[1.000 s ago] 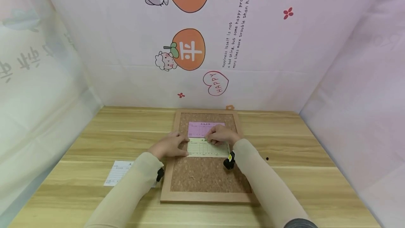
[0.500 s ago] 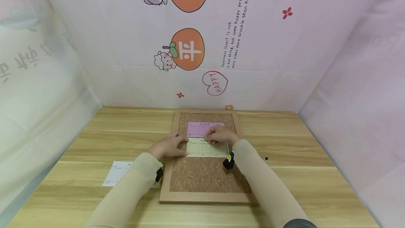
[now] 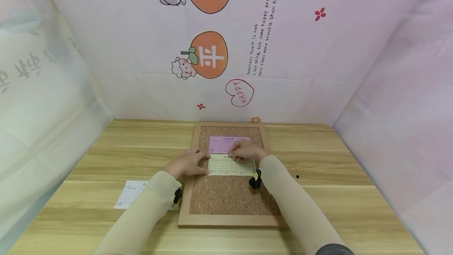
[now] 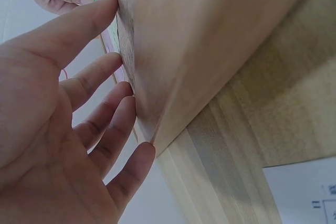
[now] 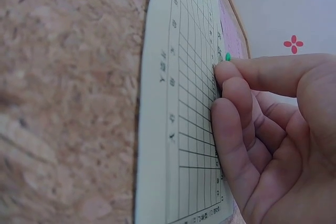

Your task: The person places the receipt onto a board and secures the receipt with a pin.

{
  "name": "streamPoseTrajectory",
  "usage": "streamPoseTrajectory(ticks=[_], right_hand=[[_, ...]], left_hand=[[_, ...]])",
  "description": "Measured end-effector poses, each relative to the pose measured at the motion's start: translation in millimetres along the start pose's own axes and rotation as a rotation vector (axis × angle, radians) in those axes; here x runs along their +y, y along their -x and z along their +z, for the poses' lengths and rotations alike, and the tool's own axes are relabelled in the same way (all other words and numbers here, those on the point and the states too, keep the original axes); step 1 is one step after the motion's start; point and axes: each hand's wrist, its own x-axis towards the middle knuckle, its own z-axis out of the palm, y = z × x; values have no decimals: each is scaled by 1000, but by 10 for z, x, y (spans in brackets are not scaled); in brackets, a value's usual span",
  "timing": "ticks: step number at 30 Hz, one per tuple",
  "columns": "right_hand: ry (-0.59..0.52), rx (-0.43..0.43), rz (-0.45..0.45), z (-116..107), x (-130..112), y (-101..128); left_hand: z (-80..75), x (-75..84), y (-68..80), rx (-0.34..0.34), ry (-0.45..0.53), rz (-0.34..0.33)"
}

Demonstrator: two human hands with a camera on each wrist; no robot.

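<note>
Cream form point(image 3: 231, 165) lies flat on the cork board point(image 3: 230, 196), just below a pink form point(image 3: 226, 143). Left hand point(image 3: 186, 163), fingers straight, rests along the board's left frame, thumb tip at the cream form's edge. Right hand point(image 3: 246, 151) curled, fingertips point(image 5: 227, 72) pressing a green pin point(image 5: 228, 56), apparently pinching it. A white form point(image 3: 131, 194) lies on the counter point(image 3: 354, 204).

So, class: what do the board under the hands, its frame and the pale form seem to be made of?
Board: apparently cork, matte, with brown speckled grain.
Frame: light wood or wood-look, smooth, faintly grained.
Pale form: thin matte paper with a printed grid, lying flat. The right hand holds a green pin at its top edge.
</note>
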Motion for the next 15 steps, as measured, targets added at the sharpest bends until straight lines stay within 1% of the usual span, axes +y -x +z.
streamPoseTrajectory(ticks=[7,15], right_hand=[[25,23,18,29,-21,2],[71,32,16,45,-32,-27]], left_hand=[[16,-14,-6,2,-9,-1],[18,-17,-6,6,-10,-4]])
